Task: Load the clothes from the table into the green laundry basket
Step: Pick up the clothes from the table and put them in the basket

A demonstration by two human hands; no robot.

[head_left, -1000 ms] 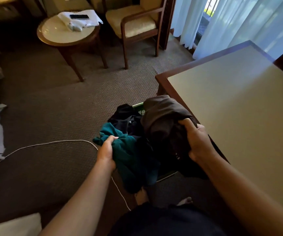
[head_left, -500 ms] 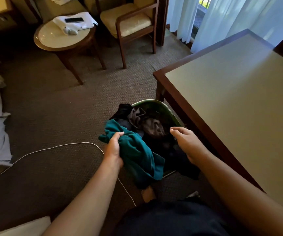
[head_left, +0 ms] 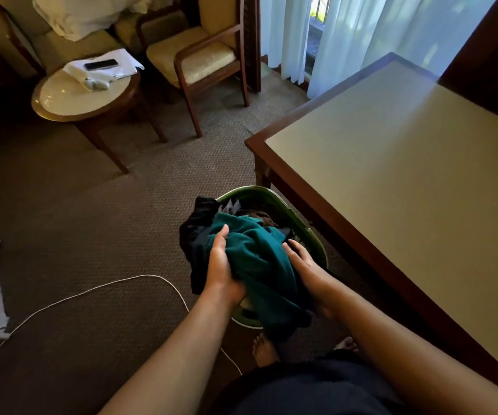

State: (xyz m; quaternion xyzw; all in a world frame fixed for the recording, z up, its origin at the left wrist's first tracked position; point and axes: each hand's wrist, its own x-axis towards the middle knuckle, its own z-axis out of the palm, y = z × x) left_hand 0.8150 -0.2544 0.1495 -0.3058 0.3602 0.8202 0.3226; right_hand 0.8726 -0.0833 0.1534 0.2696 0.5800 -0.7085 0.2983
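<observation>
The green laundry basket (head_left: 294, 215) stands on the carpet beside the table's near corner, full of clothes. A teal garment (head_left: 256, 259) lies on top of the pile, and a black garment (head_left: 195, 235) hangs over the basket's left rim. My left hand (head_left: 219, 265) presses flat against the teal garment's left side with fingers extended. On the garment's right side, my right hand (head_left: 304, 266) does the same. The teal garment sits squeezed between both palms. A dark brown garment (head_left: 259, 215) shows deeper in the basket. The table (head_left: 406, 163) top shows no clothes.
A white cable (head_left: 98, 290) curves over the carpet left of the basket. My bare feet (head_left: 264, 350) stand just behind the basket. Farther back are a round side table (head_left: 62, 100) with a phone on white cloth and a wooden armchair (head_left: 202, 58). White curtains (head_left: 361, 31) hang behind.
My right hand let go of the dark garment, which dropped into the basket. Both hands then closed in on the teal garment, moving it over the pile.
</observation>
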